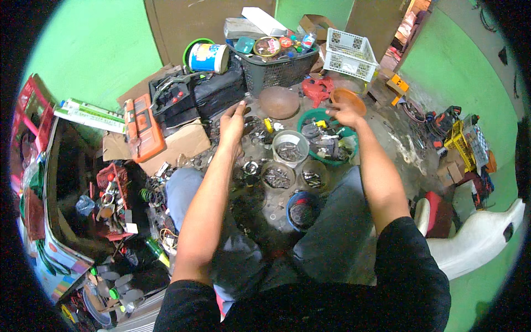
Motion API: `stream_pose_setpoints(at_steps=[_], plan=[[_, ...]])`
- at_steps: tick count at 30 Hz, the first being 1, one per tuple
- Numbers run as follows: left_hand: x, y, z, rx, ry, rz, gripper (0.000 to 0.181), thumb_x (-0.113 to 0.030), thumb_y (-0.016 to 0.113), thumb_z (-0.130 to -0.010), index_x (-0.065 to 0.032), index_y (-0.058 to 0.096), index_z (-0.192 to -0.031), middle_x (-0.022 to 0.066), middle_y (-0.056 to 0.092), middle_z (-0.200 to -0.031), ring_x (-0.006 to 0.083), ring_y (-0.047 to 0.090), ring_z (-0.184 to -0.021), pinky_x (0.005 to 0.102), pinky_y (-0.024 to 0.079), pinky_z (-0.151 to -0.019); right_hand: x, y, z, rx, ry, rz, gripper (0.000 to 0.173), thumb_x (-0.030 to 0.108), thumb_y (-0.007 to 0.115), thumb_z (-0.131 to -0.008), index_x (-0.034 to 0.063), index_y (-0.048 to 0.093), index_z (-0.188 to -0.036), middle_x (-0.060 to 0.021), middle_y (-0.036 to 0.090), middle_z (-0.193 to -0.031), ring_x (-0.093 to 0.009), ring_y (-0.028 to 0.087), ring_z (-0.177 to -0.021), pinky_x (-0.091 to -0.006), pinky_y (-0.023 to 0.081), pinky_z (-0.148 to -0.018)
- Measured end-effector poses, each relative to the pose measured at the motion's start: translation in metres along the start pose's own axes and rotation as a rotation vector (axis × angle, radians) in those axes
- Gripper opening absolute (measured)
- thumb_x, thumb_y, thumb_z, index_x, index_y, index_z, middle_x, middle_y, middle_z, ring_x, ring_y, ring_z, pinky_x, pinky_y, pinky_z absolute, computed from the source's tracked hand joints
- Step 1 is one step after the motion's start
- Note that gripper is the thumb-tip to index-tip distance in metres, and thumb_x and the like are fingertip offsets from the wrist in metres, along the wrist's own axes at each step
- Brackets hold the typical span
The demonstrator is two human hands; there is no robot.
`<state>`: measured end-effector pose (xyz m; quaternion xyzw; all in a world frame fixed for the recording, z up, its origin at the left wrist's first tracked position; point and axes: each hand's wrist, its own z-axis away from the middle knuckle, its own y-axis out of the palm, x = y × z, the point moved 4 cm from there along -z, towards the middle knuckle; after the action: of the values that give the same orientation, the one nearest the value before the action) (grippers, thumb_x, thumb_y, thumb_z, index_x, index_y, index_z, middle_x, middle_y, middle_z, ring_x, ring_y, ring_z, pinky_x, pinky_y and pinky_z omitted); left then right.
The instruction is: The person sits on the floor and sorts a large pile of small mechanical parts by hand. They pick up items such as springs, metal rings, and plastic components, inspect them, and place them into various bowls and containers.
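My left hand (232, 128) is raised left of the white bucket (290, 136), thumb on top, its other fingers mostly hidden. My right hand (347, 116) hovers at the far rim of a green basin (322, 161), fingertips pointing left; whether it grips anything is unclear. Mixed parts fill the basin, among them a yellow piece (320, 123) and dark rounded pieces. Small metal pieces (289, 152) lie in the white bucket. Two more tubs, left (265, 184) and right (324, 182), also hold small metal parts. Between my knees sits a blue-rimmed container (293, 224) with dark contents.
Beyond the basin are a brown bowl (278, 101), an orange bowl (356, 101) and a red plastic bag (317, 89). An orange tool case (149, 141) lies on cardboard at left. A full grey basket (278, 74) and white crate (350, 62) stand behind. A power tool (447, 118) lies right.
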<state>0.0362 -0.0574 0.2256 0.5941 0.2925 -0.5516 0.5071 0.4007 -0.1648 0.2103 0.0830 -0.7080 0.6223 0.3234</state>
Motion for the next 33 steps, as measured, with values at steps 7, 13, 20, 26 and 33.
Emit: stream_pose_setpoints(at_steps=[7, 13, 20, 26, 33], plan=[[-0.047, -0.036, 0.039, -0.034, 0.107, 0.159, 0.043, -0.032, 0.059, -0.093, -0.0015, 0.058, -0.123, 0.0104, 0.063, -0.117, 0.0193, 0.058, -0.101, 0.0346, 0.05, -0.078, 0.062, -0.039, 0.05, 0.058, 0.17, 0.022, 0.049, 0.041, 0.065, -0.086, 0.0104, 0.062, -0.124, -0.0166, 0.066, -0.114, -0.029, 0.064, -0.103, -0.0392, 0.049, -0.089], [-0.069, -0.065, 0.048, -0.057, 0.117, 0.285, 0.037, -0.029, 0.057, -0.094, -0.0053, 0.058, -0.122, 0.0099, 0.064, -0.112, 0.0202, 0.06, -0.091, 0.0346, 0.052, -0.077, 0.126, -0.041, 0.074, 0.125, 0.044, -0.048, 0.049, 0.04, 0.066, -0.086, 0.007, 0.063, -0.121, -0.0155, 0.068, -0.111, -0.026, 0.065, -0.099, -0.0377, 0.049, -0.085], [-0.096, -0.088, 0.023, -0.119, 0.377, -0.612, 0.039, -0.034, 0.062, -0.09, -0.0038, 0.064, -0.116, 0.014, 0.068, -0.11, 0.0243, 0.065, -0.1, 0.036, 0.048, -0.088, 0.174, 0.016, 0.038, 0.228, -0.229, 0.072, 0.044, 0.036, 0.063, -0.089, 0.0022, 0.063, -0.118, -0.0174, 0.068, -0.108, -0.026, 0.064, -0.099, -0.0366, 0.048, -0.088], [-0.061, -0.122, -0.042, -0.077, 0.507, -1.289, 0.04, -0.033, 0.063, -0.086, -0.0031, 0.062, -0.112, 0.0214, 0.066, -0.106, 0.0368, 0.063, -0.102, 0.045, 0.05, -0.089, 0.156, 0.125, -0.046, 0.495, -0.1, -0.155, 0.046, 0.035, 0.066, -0.087, 0.0036, 0.062, -0.12, -0.0171, 0.067, -0.111, -0.028, 0.064, -0.089, -0.04, 0.05, -0.082], [0.027, -0.166, -0.113, 0.111, 0.287, -1.874, 0.047, -0.036, 0.06, -0.087, -0.0078, 0.053, -0.125, 0.0195, 0.055, -0.123, 0.0388, 0.052, -0.118, 0.0493, 0.049, -0.091, 0.116, 0.25, -0.137, 0.598, -0.309, 0.502, 0.035, 0.026, 0.068, -0.08, 0.0027, 0.067, -0.106, -0.0221, 0.068, -0.099, -0.037, 0.066, -0.09, -0.0445, 0.052, -0.08]])
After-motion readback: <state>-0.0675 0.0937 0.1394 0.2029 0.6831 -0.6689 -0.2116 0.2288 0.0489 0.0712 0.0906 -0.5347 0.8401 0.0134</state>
